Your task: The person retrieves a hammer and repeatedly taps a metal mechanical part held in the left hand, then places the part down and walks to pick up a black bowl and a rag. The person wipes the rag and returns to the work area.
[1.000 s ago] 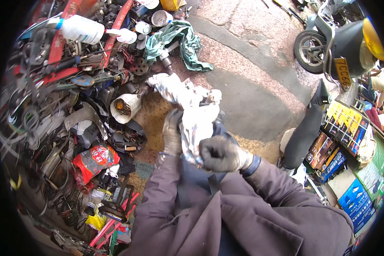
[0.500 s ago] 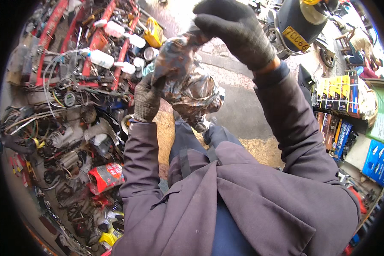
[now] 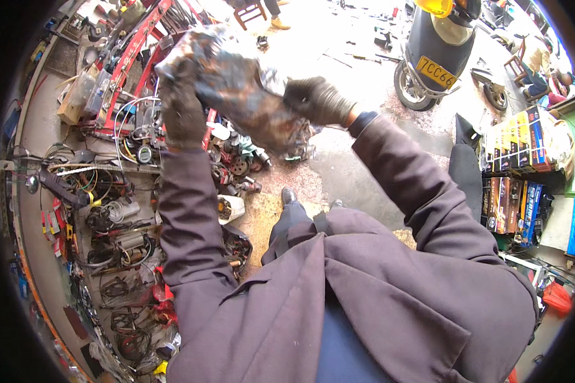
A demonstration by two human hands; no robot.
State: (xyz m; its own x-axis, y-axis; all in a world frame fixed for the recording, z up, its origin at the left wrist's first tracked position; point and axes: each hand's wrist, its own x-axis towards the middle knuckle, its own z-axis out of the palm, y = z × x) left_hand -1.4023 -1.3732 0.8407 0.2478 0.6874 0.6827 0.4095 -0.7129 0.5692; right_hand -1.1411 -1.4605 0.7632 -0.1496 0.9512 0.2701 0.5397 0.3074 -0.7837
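A crumpled patterned cloth (image 3: 236,86), mottled blue-grey and brown, is stretched between my two gloved hands and blurred by motion. My left hand (image 3: 185,112), in a dark knit glove, grips its left part with the fingers closed. At the opposite side my right hand (image 3: 319,101), in a grey-black glove, is closed on the cloth's edge. The cloth's lower end hangs over the floor in front of me, and its underside is hidden.
A red metal rack (image 3: 128,80) with tools and parts stands at the left, above shelves crowded with cables and parts. A scooter (image 3: 431,57) is parked at the far right. Nearer on the right are stacked boxes (image 3: 517,143). A seated person (image 3: 536,64) is beyond.
The bunched cloth has been spread and raised to the left. My left hand has moved up and left; my right hand has come down and now grips the cloth's edge. The view has shifted.
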